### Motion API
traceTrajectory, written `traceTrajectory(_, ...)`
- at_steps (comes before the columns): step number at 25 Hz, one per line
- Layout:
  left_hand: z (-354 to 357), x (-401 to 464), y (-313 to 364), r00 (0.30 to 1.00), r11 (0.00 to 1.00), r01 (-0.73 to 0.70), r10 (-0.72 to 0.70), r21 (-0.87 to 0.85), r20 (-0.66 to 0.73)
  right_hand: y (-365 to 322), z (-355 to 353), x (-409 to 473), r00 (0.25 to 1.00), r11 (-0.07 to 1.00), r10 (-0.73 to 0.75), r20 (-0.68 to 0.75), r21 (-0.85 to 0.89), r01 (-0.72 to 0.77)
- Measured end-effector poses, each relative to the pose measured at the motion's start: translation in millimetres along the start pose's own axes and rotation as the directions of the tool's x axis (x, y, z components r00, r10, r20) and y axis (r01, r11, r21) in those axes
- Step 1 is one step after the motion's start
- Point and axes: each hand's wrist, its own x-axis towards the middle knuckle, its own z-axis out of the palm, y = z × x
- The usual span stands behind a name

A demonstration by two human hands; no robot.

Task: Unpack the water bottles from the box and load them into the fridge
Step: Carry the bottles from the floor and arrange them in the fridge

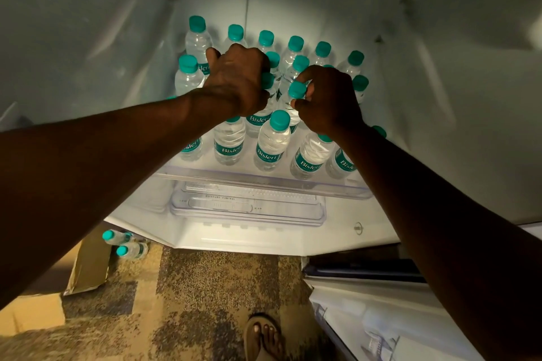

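Can't really see what the left hand [237,79] is gripping, its back hides the bottle tops underneath. The cardboard box [38,308] runs off the left edge, and the foot [264,337] gets cut off at the bottom.
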Motion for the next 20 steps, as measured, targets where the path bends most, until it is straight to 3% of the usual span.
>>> traceTrajectory(7,-5,-9,-4,0.991,0.996,-0.033,0.022,-0.088,-0.129,-9,-5,-16,0.989,0.999,-0.053,-0.141,-0.010,0.052)
traceTrajectory(9,-8,-22,-7,0.972,0.978,-0.069,0.022,-0.197,-0.233,-18,-4,-29,0.958,0.992,-0.114,-0.263,0.019,0.123)
traceTrajectory(12,-7,-63,-14,0.889,0.913,-0.189,0.002,-0.362,-0.458,-33,0,-57,0.895,0.972,-0.203,-0.398,0.033,0.235)
traceTrajectory(16,13,-139,-29,0.850,0.876,-0.246,-0.010,-0.414,-0.527,-53,13,-107,0.866,0.923,-0.273,-0.418,0.141,0.358)
traceTrajectory(20,47,-202,-55,0.890,0.878,-0.162,-0.066,-0.449,-0.451,-74,46,-171,0.925,0.897,-0.277,-0.259,0.275,0.346)
